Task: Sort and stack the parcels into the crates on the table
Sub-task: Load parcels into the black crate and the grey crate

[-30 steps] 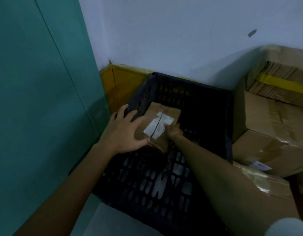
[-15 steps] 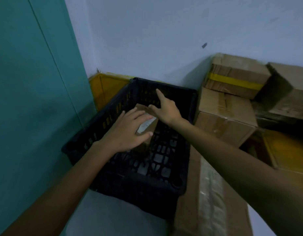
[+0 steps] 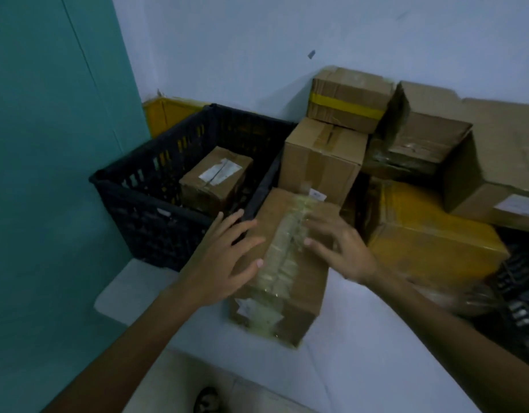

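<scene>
A black plastic crate (image 3: 156, 213) stands at the table's back left corner with one small brown parcel (image 3: 215, 181) inside it, white label on top. Just right of the crate lies a long taped cardboard parcel (image 3: 287, 281) on the white table (image 3: 361, 347). My left hand (image 3: 224, 260) hovers with spread fingers over the long parcel's left side. Fingers apart, my right hand (image 3: 343, 251) is over its right side. Neither hand visibly grips it.
Several cardboard boxes are piled against the wall at the right, one with a yellow band (image 3: 346, 102), an upright one (image 3: 320, 162) and a yellowish one (image 3: 430, 234). A second dark crate (image 3: 519, 308) is at the right edge. A teal panel (image 3: 49, 174) bounds the left.
Both hands let go of the small parcel, which now rests in the crate. They drew back to the right and now hover over the long taped parcel. The view shifted right.
</scene>
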The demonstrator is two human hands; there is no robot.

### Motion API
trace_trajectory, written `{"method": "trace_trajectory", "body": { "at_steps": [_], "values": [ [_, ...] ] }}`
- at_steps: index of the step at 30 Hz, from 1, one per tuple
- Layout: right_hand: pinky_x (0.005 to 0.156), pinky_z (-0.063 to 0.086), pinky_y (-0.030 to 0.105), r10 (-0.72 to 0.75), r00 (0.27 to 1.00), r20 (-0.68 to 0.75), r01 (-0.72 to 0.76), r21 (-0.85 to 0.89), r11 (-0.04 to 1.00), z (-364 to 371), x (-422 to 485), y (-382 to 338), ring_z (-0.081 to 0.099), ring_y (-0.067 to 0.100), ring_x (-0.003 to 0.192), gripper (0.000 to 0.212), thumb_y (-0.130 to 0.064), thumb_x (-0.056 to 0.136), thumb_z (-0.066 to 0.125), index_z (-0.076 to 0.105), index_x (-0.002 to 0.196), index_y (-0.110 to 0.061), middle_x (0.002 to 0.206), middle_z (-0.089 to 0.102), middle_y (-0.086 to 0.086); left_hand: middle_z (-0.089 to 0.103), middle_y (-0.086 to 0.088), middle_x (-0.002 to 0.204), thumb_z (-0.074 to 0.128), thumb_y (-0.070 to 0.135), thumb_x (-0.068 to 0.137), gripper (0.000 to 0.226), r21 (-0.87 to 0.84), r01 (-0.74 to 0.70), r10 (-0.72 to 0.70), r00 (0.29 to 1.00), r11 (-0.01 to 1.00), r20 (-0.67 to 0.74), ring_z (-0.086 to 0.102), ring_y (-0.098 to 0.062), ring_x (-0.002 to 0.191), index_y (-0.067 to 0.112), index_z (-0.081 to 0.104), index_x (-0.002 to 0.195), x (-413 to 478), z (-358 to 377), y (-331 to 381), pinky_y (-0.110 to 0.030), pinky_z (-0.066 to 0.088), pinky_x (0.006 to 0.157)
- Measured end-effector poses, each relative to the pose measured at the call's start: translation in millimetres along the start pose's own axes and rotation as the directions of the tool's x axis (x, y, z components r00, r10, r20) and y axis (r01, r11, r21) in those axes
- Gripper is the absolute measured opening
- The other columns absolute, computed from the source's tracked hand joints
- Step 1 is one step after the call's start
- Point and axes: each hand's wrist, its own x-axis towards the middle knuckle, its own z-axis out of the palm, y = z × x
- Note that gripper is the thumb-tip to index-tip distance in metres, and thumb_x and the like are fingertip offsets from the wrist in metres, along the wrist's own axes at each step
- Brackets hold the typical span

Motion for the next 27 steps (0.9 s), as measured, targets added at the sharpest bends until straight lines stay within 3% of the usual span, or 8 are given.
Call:
{"method": "trace_trajectory", "body": {
  "at_steps": [2, 5, 9, 13, 15, 17, 21, 27],
  "values": [
    [0.116, 0.020, 0.046, -0.060, 0.985, 0.161, 0.075, -0.085, 0.994, 11.5, -22.5, 8.6, 0.029, 0.015, 0.140, 0.085, -0.083, 0.075, 0.029, 0.050, 0.135, -0.027, 0.149, 0.038, -0.004, 0.055, -0.006, 0.128, 0.040, 0.051, 0.092, 0.049, -0.008, -0.039, 0.038, 0.997, 0.999, -0.068, 0.039, -0.020, 0.128, 0.015, 0.061, 0.115, -24.8, 15.4, 7.8, -0.039, 0.032, 0.108],
    [0.117, 0.003, 0.052, -0.073, 0.964, 0.256, 0.134, -0.232, 0.963, 23.5, -44.9, 23.8, 0.007, 0.008, 0.145, 0.098, -0.093, 0.064, 0.015, 0.029, 0.144, -0.039, 0.156, 0.017, -0.012, 0.036, -0.001, 0.142, 0.047, 0.063, 0.084, 0.059, -0.197, 0.201, -0.205, 0.979, 0.960, -0.003, 0.032, -0.011, 0.129, 0.030, 0.040, 0.133, -57.0, 38.6, 14.5, -0.034, 0.036, 0.104],
    [0.118, 0.004, 0.040, -0.022, 0.984, 0.175, 0.038, -0.086, 0.996, 33.7, -62.3, 27.2, -0.003, 0.002, 0.143, 0.093, -0.090, 0.067, 0.022, 0.025, 0.145, -0.039, 0.156, 0.013, -0.015, 0.035, 0.013, 0.139, 0.064, 0.035, 0.086, 0.074, -0.558, 0.461, -0.420, 0.883, 0.690, 0.209, 0.044, -0.013, 0.126, 0.059, 0.009, 0.130, -65.9, 59.5, 27.1, -0.032, 0.040, 0.103],
    [0.118, 0.008, 0.033, 0.057, 0.995, 0.078, -0.063, 0.071, 0.996, 33.5, -67.4, 16.4, 0.008, 0.009, 0.145, 0.065, -0.064, 0.084, 0.048, 0.046, 0.137, -0.029, 0.154, 0.028, -0.007, 0.059, -0.002, 0.117, 0.061, 0.032, 0.088, 0.067, -0.473, 0.515, -0.510, 0.847, 0.715, 0.153, 0.063, -0.020, 0.094, 0.043, 0.018, 0.140, -53.3, 65.6, 35.6, -0.031, 0.055, 0.077],
    [0.118, 0.019, 0.040, 0.122, 0.992, -0.012, -0.115, 0.270, 0.956, 23.2, -65.6, 6.8, 0.026, 0.013, 0.141, 0.031, -0.033, 0.090, 0.060, 0.063, 0.120, -0.027, 0.144, 0.044, -0.005, 0.066, -0.007, 0.102, 0.060, 0.035, 0.088, 0.067, -0.370, 0.496, -0.487, 0.864, 0.785, 0.126, 0.060, -0.012, 0.069, 0.033, 0.022, 0.143, -48.4, 61.6, 40.4, -0.013, 0.046, 0.054],
    [0.113, 0.028, 0.043, 0.122, 0.990, -0.070, -0.089, 0.365, 0.927, 9.0, -62.2, -2.9, 0.040, 0.009, 0.129, 0.020, -0.027, 0.089, 0.062, 0.069, 0.107, -0.027, 0.130, 0.055, -0.009, 0.068, -0.007, 0.087, 0.057, 0.038, 0.089, 0.064, -0.331, 0.452, -0.469, 0.883, 0.828, 0.034, 0.054, -0.006, 0.054, 0.028, 0.026, 0.143, -40.9, 50.6, 47.0, -0.015, 0.042, 0.045],
    [0.109, 0.033, 0.040, 0.062, 0.994, -0.085, -0.024, 0.392, 0.920, -28.3, -59.6, -20.9, 0.043, 0.004, 0.124, 0.040, -0.060, 0.077, 0.054, 0.065, 0.109, -0.039, 0.126, 0.056, -0.018, 0.058, 0.000, 0.057, 0.051, 0.054, 0.086, 0.064, -0.298, 0.392, -0.450, 0.878, 0.871, -0.161, 0.049, -0.008, 0.043, 0.022, 0.035, 0.139, -15.5, 21.7, 48.6, -0.018, 0.037, 0.039],
    [0.109, 0.034, 0.040, -0.081, 0.990, 0.115, 0.060, 0.176, 0.982, -84.0, -62.8, -46.6, 0.033, 0.002, 0.122, 0.082, -0.059, 0.056, 0.078, 0.031, 0.123, -0.059, 0.120, 0.030, -0.040, 0.068, 0.007, 0.090, 0.059, 0.045, 0.087, 0.040, -0.406, 0.415, -0.539, 0.800, 0.814, -0.264, 0.064, -0.008, 0.079, 0.020, 0.060, 0.118, 23.2, -19.9, 56.6, -0.020, 0.049, 0.063]
  ]
}}
